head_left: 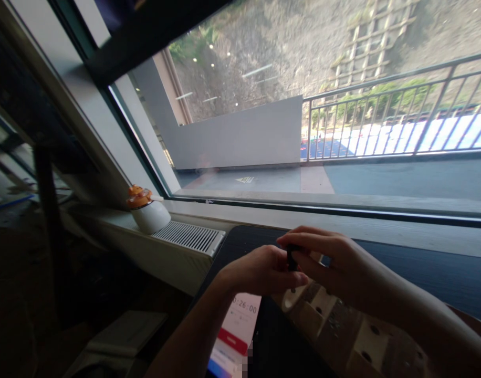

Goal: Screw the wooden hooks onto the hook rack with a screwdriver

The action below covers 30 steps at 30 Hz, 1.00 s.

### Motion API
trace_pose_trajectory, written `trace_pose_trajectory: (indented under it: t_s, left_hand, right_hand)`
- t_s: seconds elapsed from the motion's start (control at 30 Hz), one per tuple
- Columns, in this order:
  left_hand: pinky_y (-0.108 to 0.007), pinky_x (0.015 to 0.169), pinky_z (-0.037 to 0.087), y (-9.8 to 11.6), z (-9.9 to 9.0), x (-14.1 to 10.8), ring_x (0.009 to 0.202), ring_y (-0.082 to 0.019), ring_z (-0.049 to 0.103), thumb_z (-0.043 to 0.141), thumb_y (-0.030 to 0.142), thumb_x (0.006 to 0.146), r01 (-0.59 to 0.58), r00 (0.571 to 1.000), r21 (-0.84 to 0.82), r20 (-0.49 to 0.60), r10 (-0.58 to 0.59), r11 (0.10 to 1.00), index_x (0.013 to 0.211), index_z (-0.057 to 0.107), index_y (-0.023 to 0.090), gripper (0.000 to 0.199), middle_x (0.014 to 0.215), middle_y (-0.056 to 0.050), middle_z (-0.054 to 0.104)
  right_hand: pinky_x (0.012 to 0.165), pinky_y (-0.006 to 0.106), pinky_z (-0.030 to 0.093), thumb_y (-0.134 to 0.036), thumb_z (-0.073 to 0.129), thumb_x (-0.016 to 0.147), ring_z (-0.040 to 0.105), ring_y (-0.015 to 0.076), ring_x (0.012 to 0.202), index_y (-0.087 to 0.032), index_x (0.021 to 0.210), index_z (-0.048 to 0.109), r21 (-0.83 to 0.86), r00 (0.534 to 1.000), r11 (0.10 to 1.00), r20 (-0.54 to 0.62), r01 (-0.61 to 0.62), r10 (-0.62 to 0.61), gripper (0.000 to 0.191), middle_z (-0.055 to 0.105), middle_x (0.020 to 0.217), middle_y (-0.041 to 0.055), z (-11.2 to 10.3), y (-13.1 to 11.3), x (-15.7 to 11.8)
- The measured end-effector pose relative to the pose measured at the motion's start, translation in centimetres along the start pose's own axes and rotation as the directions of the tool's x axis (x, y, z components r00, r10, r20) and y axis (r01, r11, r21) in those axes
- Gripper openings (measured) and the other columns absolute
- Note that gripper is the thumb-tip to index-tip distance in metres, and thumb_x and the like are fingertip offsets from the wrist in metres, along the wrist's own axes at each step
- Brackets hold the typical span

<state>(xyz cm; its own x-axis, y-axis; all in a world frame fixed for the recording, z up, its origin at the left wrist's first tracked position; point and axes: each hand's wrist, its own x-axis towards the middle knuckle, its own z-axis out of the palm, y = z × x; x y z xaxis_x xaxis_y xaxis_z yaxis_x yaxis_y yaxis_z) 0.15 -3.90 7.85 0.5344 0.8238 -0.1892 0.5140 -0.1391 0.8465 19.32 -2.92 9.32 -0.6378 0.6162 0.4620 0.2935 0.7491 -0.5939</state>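
Above the far end of the pale wooden block with round holes [310, 303], my left hand [266, 270] and right hand [331, 257] both seem closed on a small black object [291, 258]; I judge this two-handed manipulation, the next move calling for steady fingertips.

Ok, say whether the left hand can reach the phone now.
Probably yes: the phone lies close by, much of it uncovered, though the left hand seems busy with a small black piece.

A: Light?
B: Daylight thru window [272, 118]; white refl. streaks [257, 70] on it, far ground [401, 137] blown out.
A: Indoors?
B: V. dim; L side near-black, soft. L hand [270, 270], R hand [327, 257] backlit. Edges stretched.
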Motion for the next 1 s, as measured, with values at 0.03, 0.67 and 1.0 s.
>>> trace_pose_trajectory:
  t_s: [0.03,0.67,1.0]
  left_hand:
    - [-0.02,0.051,0.031,0.0,0.0,0.0,0.059,-0.008,0.038,0.064,0.04,0.08,0.01,1.0,0.012,-0.006,-0.01,1.0,0.069,0.06,0.012,0.03,0.062,0.005,0.044]
    - [-0.02,0.053,0.032,0.8,-0.1,-0.3,0.058,-0.008,0.041,0.063,0.037,0.081,0.018,1.0,0.034,-0.001,-0.018,0.999,0.07,0.063,0.012,0.027,0.062,0.005,0.048]
    - [-0.02,0.052,0.032,0.4,-0.1,-0.3,0.059,-0.008,0.04,0.064,0.041,0.081,0.011,1.0,0.024,0.014,-0.012,1.0,0.074,0.063,0.013,0.029,0.062,0.005,0.047]
  right_hand:
    - [0.076,0.024,0.051,-0.022,0.052,0.094,0.065,0.0148,0.09,-0.026,0.114,0.068,-0.005,1.0,1.0,-0.004,-0.007,0.007,0.026,0.069,0.105,0.003,-0.1,0.1,0.0]
    - [0.066,0.025,0.052,-0.021,0.054,0.09,0.066,0.0149,0.077,-0.025,0.111,0.069,0.041,0.997,0.997,-0.025,-0.071,0.072,0.026,0.07,0.101,0.0034,0.2,0.0,-0.1]
    - [0.061,0.024,0.049,-0.023,0.062,0.085,0.062,0.0132,0.069,-0.023,0.097,0.07,0.038,0.993,0.995,-0.064,-0.093,0.095,0.014,0.067,0.085,0.0012,0.0,0.1,0.1]
